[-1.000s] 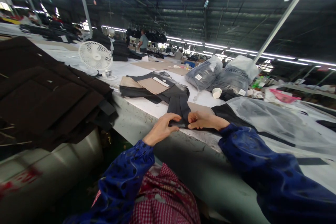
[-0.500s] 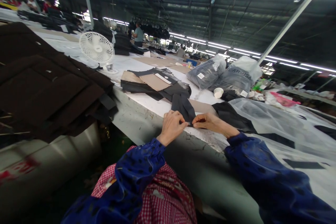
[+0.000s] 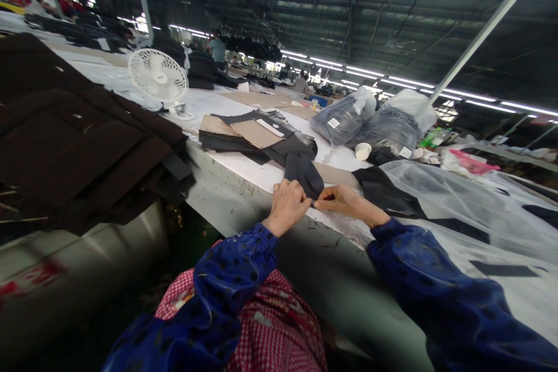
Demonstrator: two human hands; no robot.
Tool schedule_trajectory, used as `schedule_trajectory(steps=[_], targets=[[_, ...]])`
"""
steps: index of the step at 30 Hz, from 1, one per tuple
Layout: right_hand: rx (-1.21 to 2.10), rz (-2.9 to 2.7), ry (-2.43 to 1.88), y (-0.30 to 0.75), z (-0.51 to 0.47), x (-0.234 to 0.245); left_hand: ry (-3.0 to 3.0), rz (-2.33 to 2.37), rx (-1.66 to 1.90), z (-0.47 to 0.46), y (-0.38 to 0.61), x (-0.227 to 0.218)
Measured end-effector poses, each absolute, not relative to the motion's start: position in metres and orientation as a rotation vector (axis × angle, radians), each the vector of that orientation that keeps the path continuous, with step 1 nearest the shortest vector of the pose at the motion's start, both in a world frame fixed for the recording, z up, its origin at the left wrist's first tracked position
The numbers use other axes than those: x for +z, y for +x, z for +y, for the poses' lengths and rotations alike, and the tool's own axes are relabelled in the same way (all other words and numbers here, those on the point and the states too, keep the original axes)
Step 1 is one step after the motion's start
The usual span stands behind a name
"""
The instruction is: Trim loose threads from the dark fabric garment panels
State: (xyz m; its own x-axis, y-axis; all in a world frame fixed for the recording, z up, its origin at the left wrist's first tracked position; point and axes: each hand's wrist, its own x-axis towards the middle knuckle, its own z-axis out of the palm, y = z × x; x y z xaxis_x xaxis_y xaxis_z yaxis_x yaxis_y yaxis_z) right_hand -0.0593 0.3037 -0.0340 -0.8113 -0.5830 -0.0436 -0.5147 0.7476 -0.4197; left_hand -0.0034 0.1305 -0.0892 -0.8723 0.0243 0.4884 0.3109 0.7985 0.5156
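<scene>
A narrow dark grey fabric piece (image 3: 303,173) lies on the white table (image 3: 257,177), its near end at the table's front edge. My left hand (image 3: 288,204) is closed, its fingertips pinching that near end. My right hand (image 3: 344,200) pinches the same end from the right side. The two hands almost touch. Both arms wear dark blue patterned sleeves.
Behind the piece lies a stack of dark fabric and tan paper patterns (image 3: 253,133). A white fan (image 3: 158,77) stands at the back left. Brown fabric (image 3: 78,139) is piled at the left. Two plastic bags (image 3: 370,119), a white cup (image 3: 361,152) and clear plastic sheeting (image 3: 453,203) lie at the right.
Both hands went from lying flatter on the fabric's end to pinching it with fingertips together. The view shifted slightly downward.
</scene>
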Motion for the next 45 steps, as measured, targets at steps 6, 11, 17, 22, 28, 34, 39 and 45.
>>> schedule_trajectory(steps=[6,11,17,22,28,34,39,45], targets=[[-0.513,2.805,-0.932,-0.052,0.301,-0.031,-0.297,-2.504,-0.91,0.122,-0.002,-0.09],[-0.702,2.664,-0.876,-0.057,0.31,-0.031,-0.388,-2.474,-1.03,0.115,-0.001,-0.089],[-1.699,2.577,-0.473,-0.068,0.338,-0.021,-0.303,-2.464,-1.054,0.121,-0.003,-0.086],[-1.357,2.674,-0.793,-0.051,0.314,-0.022,-0.29,-2.458,-1.086,0.124,-0.003,-0.086],[-0.871,2.508,-0.961,-0.051,0.282,-0.032,-0.424,-2.388,-1.389,0.089,-0.01,-0.083],[-0.816,2.494,-0.939,-0.056,0.286,-0.03,-0.596,-2.225,-1.46,0.057,0.002,-0.09],[-0.826,2.518,-0.934,-0.053,0.282,-0.03,-0.53,-2.298,-1.082,0.082,0.01,-0.092],[-0.778,2.585,-0.962,-0.049,0.28,-0.029,-0.292,-2.356,-1.088,0.096,0.003,-0.096]])
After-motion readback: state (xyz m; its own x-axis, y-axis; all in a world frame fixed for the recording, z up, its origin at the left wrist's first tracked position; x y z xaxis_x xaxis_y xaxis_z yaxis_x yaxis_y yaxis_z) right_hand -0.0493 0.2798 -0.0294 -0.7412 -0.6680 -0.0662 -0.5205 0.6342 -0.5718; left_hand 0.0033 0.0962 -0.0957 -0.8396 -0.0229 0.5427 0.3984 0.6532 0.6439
